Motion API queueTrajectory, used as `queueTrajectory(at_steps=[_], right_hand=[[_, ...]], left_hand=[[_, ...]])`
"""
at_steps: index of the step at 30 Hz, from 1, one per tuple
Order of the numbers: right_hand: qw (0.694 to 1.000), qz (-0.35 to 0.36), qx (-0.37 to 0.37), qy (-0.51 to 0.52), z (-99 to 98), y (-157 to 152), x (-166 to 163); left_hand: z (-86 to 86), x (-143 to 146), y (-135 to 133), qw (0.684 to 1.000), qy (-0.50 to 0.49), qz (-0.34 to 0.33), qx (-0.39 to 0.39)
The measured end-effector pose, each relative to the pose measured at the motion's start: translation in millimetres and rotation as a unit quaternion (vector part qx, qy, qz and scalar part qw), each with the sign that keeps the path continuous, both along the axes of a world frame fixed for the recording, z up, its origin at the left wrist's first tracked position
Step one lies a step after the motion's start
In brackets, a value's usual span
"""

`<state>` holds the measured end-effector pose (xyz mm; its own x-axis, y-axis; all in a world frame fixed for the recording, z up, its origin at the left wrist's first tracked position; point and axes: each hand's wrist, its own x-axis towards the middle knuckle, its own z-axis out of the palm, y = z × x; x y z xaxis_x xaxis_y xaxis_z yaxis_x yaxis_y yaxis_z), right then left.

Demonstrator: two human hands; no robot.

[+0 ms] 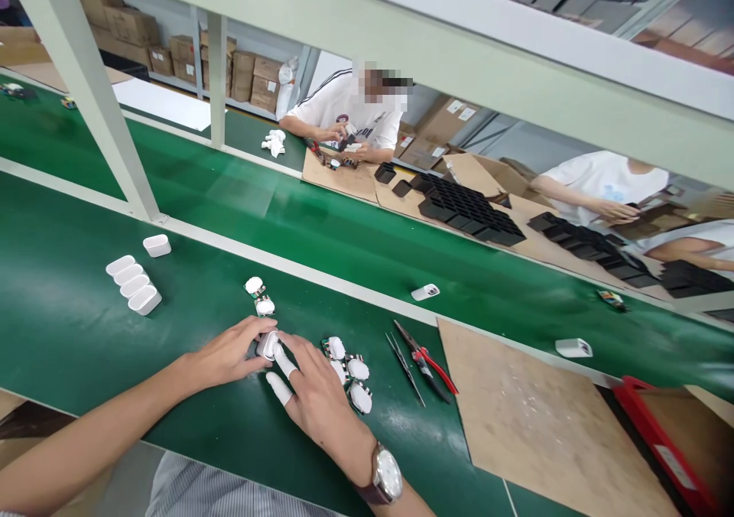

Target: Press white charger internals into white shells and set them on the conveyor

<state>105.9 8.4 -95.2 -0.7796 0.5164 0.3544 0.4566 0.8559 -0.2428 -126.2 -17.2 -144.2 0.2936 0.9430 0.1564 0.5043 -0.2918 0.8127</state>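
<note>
My left hand (229,355) and my right hand (313,391) meet on the green belt, their fingertips pinched together on one small white plastic part (267,344). My right hand wears white finger cots on two fingers and a wristwatch (385,477). Two more white parts (259,297) lie just beyond my left fingers. Several white parts with small circuit boards (351,373) lie right of my right hand.
A row of white shell halves (133,283) sits to the left, tweezers (404,367) and red-handled cutters (427,361) to the right beside a brown board (544,425). Loose white cases (425,292) (573,347) lie on the belt. Two other people work across it by black trays (470,212).
</note>
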Motion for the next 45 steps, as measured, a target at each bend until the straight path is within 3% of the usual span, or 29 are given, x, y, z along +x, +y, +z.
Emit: queueTrajectory(at_steps=[9, 17, 23, 31, 35, 45], right_hand=[[0.995, 0.019, -0.077, 0.068, 5.3, 16, 0], [0.993, 0.013, -0.082, 0.082, -0.8, 14, 4], [0.991, 0.014, -0.107, 0.074, 0.8, 17, 6], [0.991, -0.005, -0.105, 0.081, 13.5, 16, 9], [0.986, 0.005, -0.099, 0.133, 18.3, 19, 19], [0.976, 0.029, -0.09, 0.198, -13.4, 20, 38]], left_hand=[[-1.9, -1, 0, 1.0, -0.004, -0.008, -0.008], [-3.8, 1, 0, 1.0, 0.003, -0.014, -0.003], [5.9, 3, 0, 0.999, 0.028, -0.023, -0.011], [11.4, 4, -1, 0.999, 0.033, -0.032, -0.005], [8.5, 5, -2, 0.999, 0.031, -0.021, 0.003], [-1.0, 7, -3, 0.998, 0.042, -0.005, 0.047]])
